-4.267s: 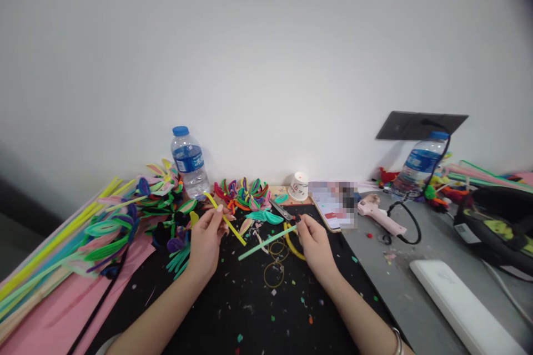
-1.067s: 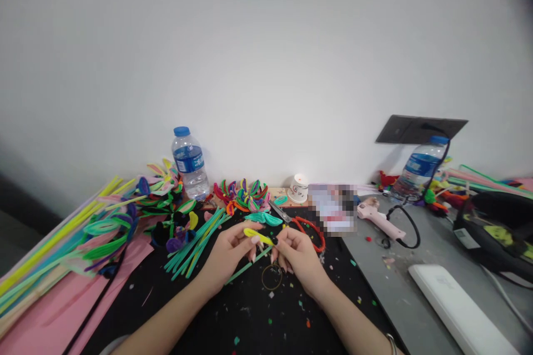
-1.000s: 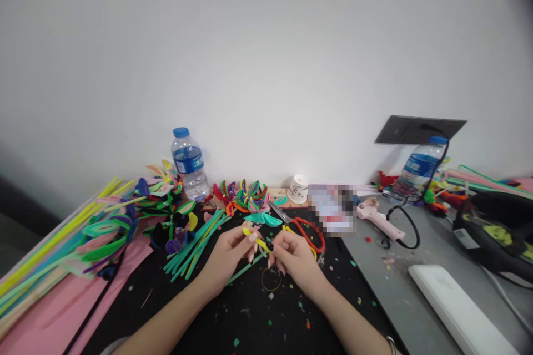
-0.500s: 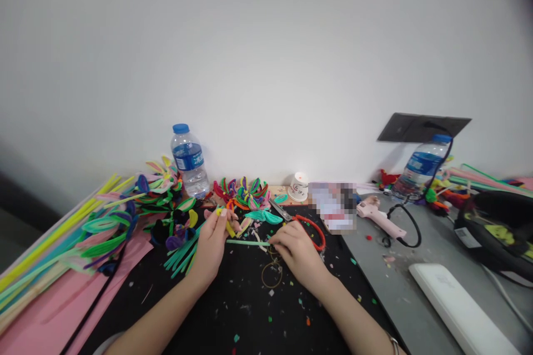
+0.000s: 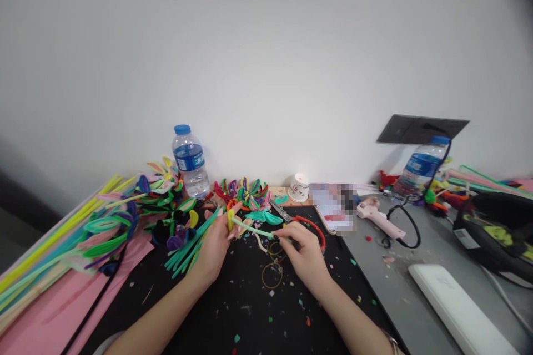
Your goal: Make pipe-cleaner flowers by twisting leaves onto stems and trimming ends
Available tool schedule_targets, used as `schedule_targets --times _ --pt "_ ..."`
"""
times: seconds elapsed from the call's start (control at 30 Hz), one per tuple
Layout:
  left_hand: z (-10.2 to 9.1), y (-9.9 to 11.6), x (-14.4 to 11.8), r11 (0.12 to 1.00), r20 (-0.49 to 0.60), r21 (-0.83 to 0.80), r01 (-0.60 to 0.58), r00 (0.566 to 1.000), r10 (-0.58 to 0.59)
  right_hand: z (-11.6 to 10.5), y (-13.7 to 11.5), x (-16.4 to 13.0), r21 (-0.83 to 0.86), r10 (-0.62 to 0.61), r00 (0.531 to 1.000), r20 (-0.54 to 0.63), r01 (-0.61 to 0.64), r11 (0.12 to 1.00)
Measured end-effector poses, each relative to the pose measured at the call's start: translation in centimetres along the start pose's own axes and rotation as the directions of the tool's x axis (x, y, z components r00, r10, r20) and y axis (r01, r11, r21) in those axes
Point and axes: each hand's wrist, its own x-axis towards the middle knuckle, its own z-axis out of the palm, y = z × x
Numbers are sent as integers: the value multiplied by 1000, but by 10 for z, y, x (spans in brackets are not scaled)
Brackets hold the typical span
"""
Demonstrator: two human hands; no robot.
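My left hand (image 5: 214,247) pinches a short folded yellow pipe cleaner (image 5: 230,218) and the left end of a green pipe cleaner (image 5: 254,230). My right hand (image 5: 303,252) grips the green pipe cleaner's right end, so it spans between both hands above the black mat (image 5: 250,310). Red-handled scissors (image 5: 302,223) lie just behind my right hand. A bundle of green pipe cleaners (image 5: 189,244) lies beside my left hand. Thin wire rings (image 5: 272,274) rest on the mat between my wrists.
Finished pipe-cleaner flowers (image 5: 244,194) line the wall, with a water bottle (image 5: 190,162) and a paper cup (image 5: 298,187). A pink glue gun (image 5: 381,219), second bottle (image 5: 420,169), white box (image 5: 462,310) and black bag (image 5: 495,233) lie right. Long pipe cleaners (image 5: 58,244) and pink paper (image 5: 58,305) lie left.
Both hands first worked the yellow piece together. Then my left hand kept it and my right hand picked the green pipe cleaner off the mat; both hands now hold it raised.
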Motion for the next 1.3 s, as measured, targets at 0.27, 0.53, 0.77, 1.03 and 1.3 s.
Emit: schedule_targets --times 0.27,0.53,0.77,1.03,1.3 --pt "2 -3 -1 991 45 -130 42 998 -36 0 1 0 27 44 999 -32 -43 999" --pt "3 -9 -5 983 195 182 23 979 -59 5 0 -2 77 45 999 15 -46 996" --pt "6 -4 -15 847 378 494 -198 926 -4 10 -5 -5 174 136 987 81 -149 974" --pt "12 0 -17 800 386 541 -258 922 36 12 -8 -2 477 322 938 127 -343 809" --pt "8 -1 -17 835 355 522 -177 935 -24 12 -8 -1 589 391 910 140 -394 705"
